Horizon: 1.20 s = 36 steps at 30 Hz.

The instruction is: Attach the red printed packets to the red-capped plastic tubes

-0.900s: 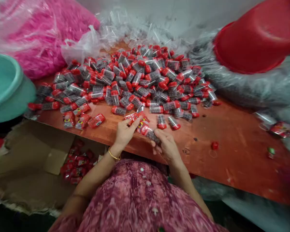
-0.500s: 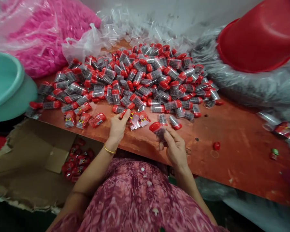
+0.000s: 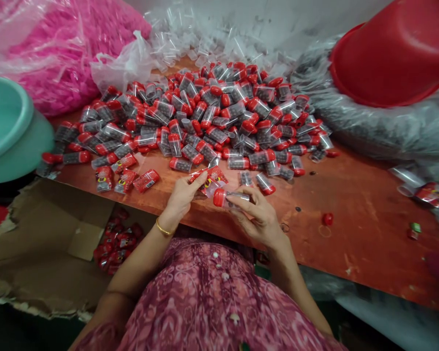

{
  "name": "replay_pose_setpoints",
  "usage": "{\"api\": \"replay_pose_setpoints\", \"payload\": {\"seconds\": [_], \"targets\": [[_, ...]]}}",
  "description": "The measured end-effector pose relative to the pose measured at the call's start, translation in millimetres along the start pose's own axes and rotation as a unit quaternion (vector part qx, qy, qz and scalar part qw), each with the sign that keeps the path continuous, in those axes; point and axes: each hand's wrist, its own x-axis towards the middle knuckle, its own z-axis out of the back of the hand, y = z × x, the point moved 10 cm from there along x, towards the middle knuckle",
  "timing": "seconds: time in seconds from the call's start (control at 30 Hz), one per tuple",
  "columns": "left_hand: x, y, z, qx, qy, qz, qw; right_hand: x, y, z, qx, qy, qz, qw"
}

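My right hand grips a clear plastic tube with a red cap, held nearly level with the cap pointing left. Dark round pieces show inside it. Thumb and fingers of my left hand are closed on a red printed plastic sleeve with yellow and black marks, just left of the tube. Behind both hands spreads a big heap of similar red-capped tubes. Several tubes wrapped in red printed sleeves lie on the table left of my left hand.
A red-brown table carries the heap. Clear empty tubes are piled behind. At left stand a pink-filled bag, a green basin and a cardboard box with red-wrapped pieces below table height. A red bucket rests on a bag at right.
The tube in my right hand has turned from a slant to nearly level and moved left, closer to the sleeve. My left hand has shifted slightly right and down.
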Motion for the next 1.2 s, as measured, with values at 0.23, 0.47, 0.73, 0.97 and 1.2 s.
{"api": "replay_pose_setpoints", "payload": {"seconds": [0.23, 0.47, 0.73, 0.97, 1.2], "targets": [[-3.3, 0.8, -5.9, 0.038, 0.026, 0.002, 0.999, -1.3, -1.4, -4.3, -0.021, -0.012, 0.018, 1.0], [-3.9, 1.3, -7.8, 0.04, 0.022, -0.033, 0.998, -0.6, -4.1, -8.8, -0.01, -0.061, 0.011, 0.998], [-8.6, 25.7, -16.0, -0.084, -0.008, 0.024, 0.996, -8.2, -15.6, -20.8, -0.076, -0.16, -0.063, 0.982], [-8.1, 26.3, -13.6, -0.145, -0.021, -0.003, 0.989, -15.5, -41.2, -35.2, 0.107, -0.142, -0.241, 0.954], [-13.0, 37.2, -16.8, -0.15, -0.033, -0.005, 0.988, -28.9, -55.1, -45.3, 0.243, -0.204, -0.335, 0.887]]}}
